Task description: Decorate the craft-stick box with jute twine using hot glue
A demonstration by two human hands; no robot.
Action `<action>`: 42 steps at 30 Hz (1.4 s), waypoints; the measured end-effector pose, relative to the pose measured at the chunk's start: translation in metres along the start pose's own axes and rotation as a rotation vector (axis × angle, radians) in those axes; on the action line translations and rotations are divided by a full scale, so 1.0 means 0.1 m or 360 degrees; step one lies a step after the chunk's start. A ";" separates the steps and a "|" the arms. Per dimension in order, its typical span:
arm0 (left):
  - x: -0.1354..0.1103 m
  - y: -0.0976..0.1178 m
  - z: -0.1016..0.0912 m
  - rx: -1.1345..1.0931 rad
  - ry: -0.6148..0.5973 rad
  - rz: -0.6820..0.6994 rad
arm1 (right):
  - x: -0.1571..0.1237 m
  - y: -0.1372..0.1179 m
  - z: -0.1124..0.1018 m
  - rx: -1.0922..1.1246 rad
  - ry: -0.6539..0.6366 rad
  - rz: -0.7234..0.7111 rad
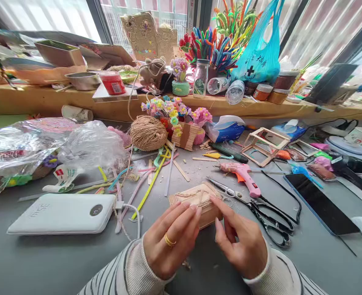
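A small box of craft sticks (210, 220) sits on the grey table in front of me, with jute twine (196, 192) laid across its top. My left hand (176, 235) has its fingers pressed together, pinching at the twine on the near left side of the top; the fingertips hide part of it. On the right, my right hand (242, 235) holds the box by its corner, index fingertip on the top edge and thumb near the front face. Scissors (227, 189) lie just behind the box, and black-handled scissors (271, 223) lie right of my right hand.
A pink glue gun (244, 176) with its black cord and a phone (322, 203) lie at right. A white power bank (62, 214) is at left. Behind are a twine ball (148, 133), pipe cleaners (152, 186) and a stick frame (265, 145). A cluttered ledge (175, 107) runs along the window.
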State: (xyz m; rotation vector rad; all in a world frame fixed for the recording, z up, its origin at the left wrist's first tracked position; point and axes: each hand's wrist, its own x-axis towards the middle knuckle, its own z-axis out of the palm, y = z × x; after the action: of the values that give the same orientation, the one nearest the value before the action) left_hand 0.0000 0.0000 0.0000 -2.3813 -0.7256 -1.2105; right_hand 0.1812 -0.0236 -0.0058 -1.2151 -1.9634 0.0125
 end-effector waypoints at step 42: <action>0.05 0.05 0.06 0.0123 -0.0031 -0.0150 | -0.03 -0.06 -0.02 -0.0280 0.0052 -0.0043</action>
State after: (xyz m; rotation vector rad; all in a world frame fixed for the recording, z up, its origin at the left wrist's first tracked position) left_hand 0.0093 0.0004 0.0008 -2.3217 -0.8837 -1.1758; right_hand 0.1783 -0.0294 -0.0039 -1.2920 -1.9848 -0.1964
